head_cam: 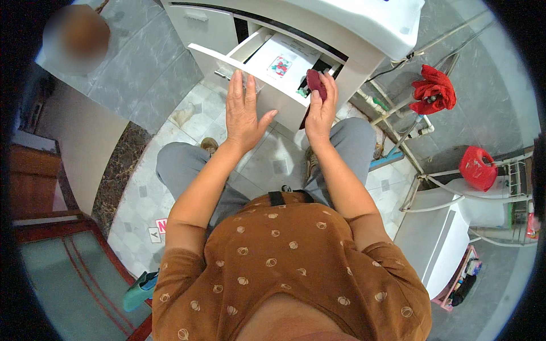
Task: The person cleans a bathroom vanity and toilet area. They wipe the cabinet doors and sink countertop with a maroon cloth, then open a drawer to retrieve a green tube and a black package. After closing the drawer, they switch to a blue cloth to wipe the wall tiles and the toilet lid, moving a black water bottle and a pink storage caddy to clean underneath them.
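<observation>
A white vanity drawer (273,96) is pulled out in front of me. My left hand (245,113) lies against its front, fingers extended and thumb spread, just beside the metal handle (222,76). At the drawer's right corner, my right hand (323,111) grips a folded dark red cloth (316,83). Part of the cloth is hidden by the fingers, and a bit of it hangs down beside the drawer's edge. Inside the drawer lies a white box (266,57) bearing print and a colored picture. A small green item (302,92) is near the front right corner.
Above the cabinet (202,32) juts a white basin (375,21). To the right are a red cloth (434,89) by the wall pipes, a blue squeegee-like tool (386,161), a red plastic jug (477,168) on a rack and a white toilet (431,230). A teal slipper (138,292) lies lower left.
</observation>
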Available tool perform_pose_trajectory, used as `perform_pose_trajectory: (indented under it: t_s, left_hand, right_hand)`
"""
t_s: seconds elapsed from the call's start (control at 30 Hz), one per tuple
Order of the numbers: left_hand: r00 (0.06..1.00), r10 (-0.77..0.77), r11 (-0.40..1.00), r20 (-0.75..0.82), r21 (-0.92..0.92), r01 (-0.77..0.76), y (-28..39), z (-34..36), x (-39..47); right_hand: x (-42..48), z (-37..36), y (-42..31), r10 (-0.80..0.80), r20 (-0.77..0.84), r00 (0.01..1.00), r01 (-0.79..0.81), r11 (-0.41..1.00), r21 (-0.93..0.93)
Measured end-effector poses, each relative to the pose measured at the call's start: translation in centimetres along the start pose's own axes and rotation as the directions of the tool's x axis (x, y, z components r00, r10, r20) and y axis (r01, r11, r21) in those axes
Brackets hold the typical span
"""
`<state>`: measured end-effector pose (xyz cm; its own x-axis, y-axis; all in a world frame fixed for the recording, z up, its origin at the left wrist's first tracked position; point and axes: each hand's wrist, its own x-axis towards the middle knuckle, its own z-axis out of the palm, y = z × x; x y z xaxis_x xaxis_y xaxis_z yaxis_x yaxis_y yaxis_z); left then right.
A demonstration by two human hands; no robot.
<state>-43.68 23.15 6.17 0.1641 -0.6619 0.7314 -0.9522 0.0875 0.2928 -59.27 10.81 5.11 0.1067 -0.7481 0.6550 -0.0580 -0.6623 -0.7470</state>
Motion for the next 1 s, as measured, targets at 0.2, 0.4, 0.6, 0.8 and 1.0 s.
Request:
perform_pose_trajectory:
  t_s: [0.2,0.4,0.6,0.8,1.0]
  left_hand:
    - [0.988,-0.016,0.994,-0.152,-0.111,-0.001,-0.6,0.2,0.0]
    - [0.963,-0.099,0.982,-0.250,-0.183,0.053,-0.4,0.0,0.7]
    - [0.954,-0.138,0.976,-0.267,-0.203,0.084,-0.5,-0.5,1.5]
    - [0.936,-0.232,0.943,-0.265,-0.298,0.149,0.0,-0.1,1.0]
    - [0.957,-0.181,0.940,-0.228,-0.325,0.100,-0.9,0.0,0.4]
  right_hand:
    - [-4.5,-3.4,-2.4,-0.001,0.176,0.984,0.022,0.993,-0.116]
    - [-0.3,-5.5,-7.6,-0.168,0.059,0.984,0.175,0.974,-0.141]
    - [5.2,0.9,-14.5,-0.260,0.738,0.623,0.635,0.719,-0.283]
    - [9.5,10.9,-11.5,-0.228,0.881,0.414,0.719,0.675,-0.164]
    - [11.3,22.1,-10.2,-0.146,0.903,0.404,0.722,0.656,-0.217]
